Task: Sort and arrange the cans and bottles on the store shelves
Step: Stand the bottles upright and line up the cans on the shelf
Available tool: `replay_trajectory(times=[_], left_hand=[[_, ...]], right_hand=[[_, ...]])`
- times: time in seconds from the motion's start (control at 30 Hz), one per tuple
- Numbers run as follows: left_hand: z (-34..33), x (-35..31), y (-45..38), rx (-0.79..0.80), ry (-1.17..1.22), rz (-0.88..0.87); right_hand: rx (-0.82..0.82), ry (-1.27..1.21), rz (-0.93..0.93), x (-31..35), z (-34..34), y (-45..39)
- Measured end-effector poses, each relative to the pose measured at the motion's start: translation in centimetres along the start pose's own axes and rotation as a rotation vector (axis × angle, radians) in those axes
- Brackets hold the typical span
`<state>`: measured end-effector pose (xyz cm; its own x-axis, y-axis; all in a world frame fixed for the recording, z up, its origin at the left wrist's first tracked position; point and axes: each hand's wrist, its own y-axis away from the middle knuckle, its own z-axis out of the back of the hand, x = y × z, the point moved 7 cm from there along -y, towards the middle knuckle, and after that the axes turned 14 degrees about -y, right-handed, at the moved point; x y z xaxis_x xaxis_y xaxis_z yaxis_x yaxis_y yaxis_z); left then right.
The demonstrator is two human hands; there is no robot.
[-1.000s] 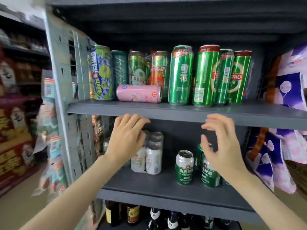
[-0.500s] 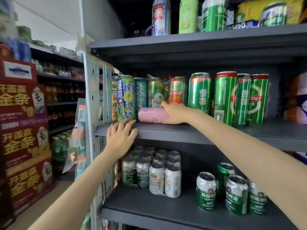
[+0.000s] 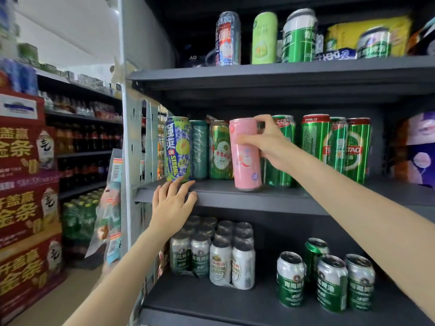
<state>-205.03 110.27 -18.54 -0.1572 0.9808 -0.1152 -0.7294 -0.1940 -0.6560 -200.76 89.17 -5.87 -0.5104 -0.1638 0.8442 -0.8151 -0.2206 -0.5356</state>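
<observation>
Pink can (slim, tall) upright in right hand

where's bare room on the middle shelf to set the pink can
Bare strip along the middle shelf front edge, between the left hand and the pink can. The back row of tall cans is packed.

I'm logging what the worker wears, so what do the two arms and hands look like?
Both forearms are bare as far as the frame shows, with no sleeves visible. The left hand and right hand wear no gloves, and no rings, watch or bracelets show. The fingers are uncovered, nails short.
</observation>
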Motion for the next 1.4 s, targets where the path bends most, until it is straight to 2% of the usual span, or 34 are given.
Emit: replay_trajectory(times=[0.23,0.4,0.5,0.73,0.8,0.9,0.97,1.03,1.1,1.2,1.3,1.4], left_hand=[[0.0,-0.2,0.2,-0.014,-0.053,-0.033],[0.1,-0.1,0.2,-0.017,0.008,-0.003],[0.1,-0.2,0.3,-0.007,0.014,0.003],[0.4,-0.3,0.5,-0.025,0.012,-0.001],[0.1,0.0,0.4,-0.031,-0.007,-0.019],[-0.2,-0.1,0.2,0.016,-0.054,-0.073],[0.2,-0.2,0.0,0.059,0.027,-0.014],[1.0,-0.6,0.8,0.002,0.116,0.017],[1.4,-0.8,3.3,-0.131,0.170,0.010],[-0.8,-0.9,9.2,-0.209,0.166,-0.059],[-4.7,-0.8,13.9,-0.126,0.079,-0.130],[-7.8,-0.1,16.4,0.004,0.041,-0.104]], right_hand=[[0.030,0.221,0.145,0.3,0.2,0.5],[0.175,0.369,0.056,-0.1,0.2,1.1],[0.186,0.412,0.063,0.0,0.3,1.7],[0.064,0.297,0.403,0.9,0.5,5.7],[0.068,0.256,0.429,1.3,0.9,7.0],[0.099,0.132,0.318,1.5,2.2,8.3],[0.100,0.038,0.235,1.8,3.1,9.6],[0.099,0.026,0.206,2.0,3.7,11.7],[0.117,0.071,0.194,1.6,4.0,14.2],[0.154,0.182,0.149,-0.8,4.3,18.1],[0.121,0.225,0.078,-4.3,5.3,21.2],[0.047,0.196,-0.013,-7.9,7.1,23.6]])
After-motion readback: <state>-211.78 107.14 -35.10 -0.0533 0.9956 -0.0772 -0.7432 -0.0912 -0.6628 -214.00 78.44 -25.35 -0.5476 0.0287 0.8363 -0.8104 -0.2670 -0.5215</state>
